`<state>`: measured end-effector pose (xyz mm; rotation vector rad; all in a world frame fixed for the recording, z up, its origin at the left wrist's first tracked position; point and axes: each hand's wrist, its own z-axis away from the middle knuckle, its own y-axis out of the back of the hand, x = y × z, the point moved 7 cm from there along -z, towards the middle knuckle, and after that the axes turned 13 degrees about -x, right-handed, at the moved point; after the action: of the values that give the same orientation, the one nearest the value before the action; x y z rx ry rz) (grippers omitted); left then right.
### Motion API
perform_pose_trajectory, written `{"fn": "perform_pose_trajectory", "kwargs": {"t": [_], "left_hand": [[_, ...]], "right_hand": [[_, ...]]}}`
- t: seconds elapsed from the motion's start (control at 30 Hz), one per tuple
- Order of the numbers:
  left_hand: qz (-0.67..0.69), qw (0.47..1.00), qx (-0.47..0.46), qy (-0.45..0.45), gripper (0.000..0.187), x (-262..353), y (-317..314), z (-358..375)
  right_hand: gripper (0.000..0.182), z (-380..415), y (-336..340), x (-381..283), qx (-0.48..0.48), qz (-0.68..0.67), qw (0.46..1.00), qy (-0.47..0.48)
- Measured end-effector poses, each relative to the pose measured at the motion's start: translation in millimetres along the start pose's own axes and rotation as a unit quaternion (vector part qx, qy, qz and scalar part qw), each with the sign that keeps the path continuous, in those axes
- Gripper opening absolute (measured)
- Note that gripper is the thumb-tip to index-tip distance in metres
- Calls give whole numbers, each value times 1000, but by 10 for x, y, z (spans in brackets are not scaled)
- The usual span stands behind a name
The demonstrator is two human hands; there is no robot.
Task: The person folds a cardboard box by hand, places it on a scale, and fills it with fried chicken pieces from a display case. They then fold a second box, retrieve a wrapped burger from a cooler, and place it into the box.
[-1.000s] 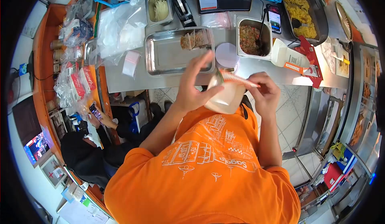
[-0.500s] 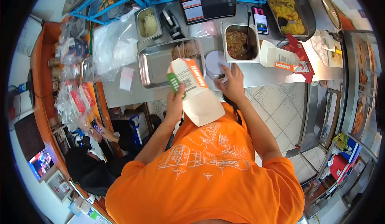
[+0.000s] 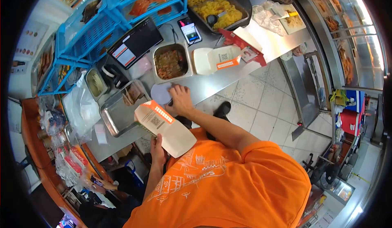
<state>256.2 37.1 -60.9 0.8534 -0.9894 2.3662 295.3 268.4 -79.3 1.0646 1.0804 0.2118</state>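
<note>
An open cardboard food box (image 3: 165, 130), white inside with an orange printed flap, is gripped at its lower left side by my left hand (image 3: 158, 151). My right hand (image 3: 180, 99) rests at the edge of a round, pale scale (image 3: 160, 93) on the steel counter (image 3: 212, 81); its fingers are partly bent and seem to hold nothing. Just behind the scale stands a steel container of chopped relish (image 3: 171, 62). A steel tray (image 3: 118, 113) with some meat in one corner lies left of the scale.
A second open box (image 3: 216, 60) sits right of the relish, beside red cardboard (image 3: 253, 54). Farther back are a tablet (image 3: 136, 42), a phone (image 3: 190, 31), a tray of yellow food (image 3: 220, 7) and blue racks (image 3: 92, 34). Another person's hand (image 3: 109, 186) holds a phone at lower left.
The view has turned to the right, so the counter appears slanted. My left hand still holds the box, and my right hand remains by the scale.
</note>
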Motion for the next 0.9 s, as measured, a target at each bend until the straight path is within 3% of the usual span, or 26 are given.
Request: {"fn": "perform_pose_trajectory", "kwargs": {"t": [0.07, 0.17, 0.27, 0.33, 0.43, 0.5, 0.53, 0.6, 0.63, 0.73, 0.83, 0.9], "left_hand": [[-15, 999, 45, -17, 35, 45, -88, -154], [15, 984, 141, -110, 42, 228, -64, -349], [9, 955, 200, -217, 47, 500, -255, -227], [-4, 934, 244, -260, 49, 600, -523, -41], [46, 926, 185, -325, 52, 604, -1121, 134], [97, 935, 122, -317, 51, 575, -1742, 23], [105, 941, 49, -317, 52, 559, -2108, -165], [116, 959, -14, -259, 54, 475, -2954, -725], [61, 969, 42, -236, 55, 463, -3315, -998], [55, 968, -122, -211, 55, 650, -4584, -2159], [34, 946, -242, -212, 52, 1184, -5745, -3329], [-44, 943, -258, -205, 48, 1516, -6090, -4466]], "right_hand": [[78, -69, 49, -66, -37, -18, 999, -14], [79, -246, -203, -111, -64, 6, 998, 9], [75, -271, -189, -122, -89, -9, 993, 76], [73, -69, -89, -58, -44, -22, 981, 187], [75, 462, 287, 256, -81, -71, 966, 236], [75, 861, 663, 650, -125, -200, 941, 242], [76, 1073, 935, 884, -160, -225, 937, 214], [75, 1454, 1428, 1514, -205, -259, 929, 166], [73, 1573, 1788, 1827, -212, -248, 935, 142], [70, 1784, 2621, 3018, -215, -313, 925, 5], [58, 1613, 3726, 3865, -108, -265, 956, -64], [52, 1277, 4433, 4248, -14, -316, 942, -113]]}}
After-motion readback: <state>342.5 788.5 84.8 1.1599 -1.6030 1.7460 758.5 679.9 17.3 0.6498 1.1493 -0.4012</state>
